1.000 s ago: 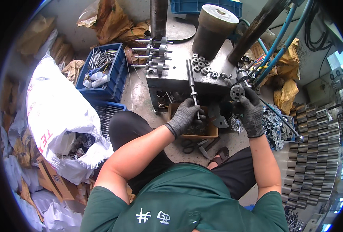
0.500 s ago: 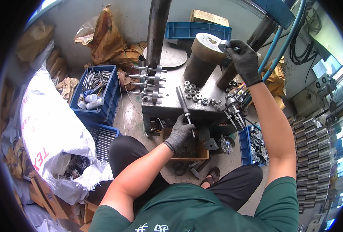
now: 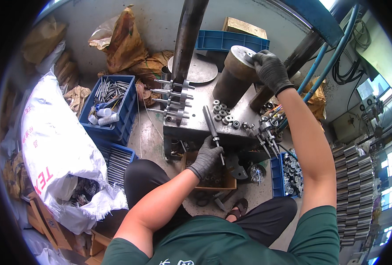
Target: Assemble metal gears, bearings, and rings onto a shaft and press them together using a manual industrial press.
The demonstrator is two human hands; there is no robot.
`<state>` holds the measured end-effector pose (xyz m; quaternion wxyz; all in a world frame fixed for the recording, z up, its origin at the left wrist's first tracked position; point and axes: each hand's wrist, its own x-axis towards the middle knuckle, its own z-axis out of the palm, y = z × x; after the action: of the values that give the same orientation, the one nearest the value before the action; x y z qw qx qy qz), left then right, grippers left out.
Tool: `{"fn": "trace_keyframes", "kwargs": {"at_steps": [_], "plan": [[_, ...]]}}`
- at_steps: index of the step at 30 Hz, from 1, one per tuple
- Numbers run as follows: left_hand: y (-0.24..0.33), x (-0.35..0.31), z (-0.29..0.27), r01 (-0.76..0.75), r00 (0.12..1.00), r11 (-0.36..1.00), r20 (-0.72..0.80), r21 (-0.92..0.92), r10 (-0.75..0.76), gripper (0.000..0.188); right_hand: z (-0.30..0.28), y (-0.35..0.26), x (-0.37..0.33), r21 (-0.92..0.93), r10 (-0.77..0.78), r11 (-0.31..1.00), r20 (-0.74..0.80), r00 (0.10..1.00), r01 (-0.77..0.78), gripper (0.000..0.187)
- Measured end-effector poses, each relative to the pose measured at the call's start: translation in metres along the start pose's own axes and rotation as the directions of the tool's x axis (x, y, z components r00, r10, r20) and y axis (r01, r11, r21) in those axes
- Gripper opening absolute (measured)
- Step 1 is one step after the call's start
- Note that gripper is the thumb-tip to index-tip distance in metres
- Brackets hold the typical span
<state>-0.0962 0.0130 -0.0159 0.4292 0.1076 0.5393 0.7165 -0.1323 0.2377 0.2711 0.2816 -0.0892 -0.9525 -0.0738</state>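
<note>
My left hand [image 3: 206, 159], in a dark grey glove, is closed round a metal shaft [image 3: 211, 123]. The shaft slants up over the front edge of the metal table, with a ring-like collar near my fingers and a thin end below them. My right hand [image 3: 272, 70], also gloved, reaches to the top of a thick steel cylinder [image 3: 236, 77]. Its fingers pinch a small round metal part [image 3: 250, 58] at the cylinder's top face; the fingers hide some of it. Several small bearings [image 3: 223, 114] lie on the table between the hands.
Shafts with discs stand in a row [image 3: 174, 102] at the table's left; more lie at its right edge [image 3: 262, 136]. Steel posts [image 3: 189, 39] rise from the table. Blue bins [image 3: 128, 112] and a white sack [image 3: 59, 150] stand left. Blue hoses [image 3: 320, 73] hang right.
My right hand has moved slightly left and down, bringing the round part from beside the cylinder's edge onto its top. The left hand keeps its hold on the shaft. The view has shifted slightly.
</note>
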Motion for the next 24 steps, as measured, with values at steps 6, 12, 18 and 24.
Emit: {"fn": "trace_keyframes", "kwargs": {"at_steps": [6,12,18,24], "plan": [[-0.003,0.005,0.003,-0.090,0.996,0.996,0.007,-0.015,0.090,0.058,0.008,0.010,0.019,-0.009,0.080,0.997,0.104,0.991,-0.079,0.025],[0.017,-0.004,-0.001,-0.033,0.995,0.999,0.089,-0.031,0.035,0.049,-0.016,0.017,-0.012,-0.089,0.000,0.996,0.035,0.999,0.003,0.025],[0.011,0.000,-0.008,-0.035,0.990,0.999,0.136,-0.013,0.037,0.044,-0.102,0.017,-0.123,-0.090,-0.138,0.983,0.207,0.969,0.159,0.009],[-0.005,-0.002,-0.014,-0.175,0.978,0.981,0.130,0.083,0.164,0.052,-0.182,0.035,-0.261,-0.141,0.063,0.990,0.547,0.834,0.017,0.021]]}}
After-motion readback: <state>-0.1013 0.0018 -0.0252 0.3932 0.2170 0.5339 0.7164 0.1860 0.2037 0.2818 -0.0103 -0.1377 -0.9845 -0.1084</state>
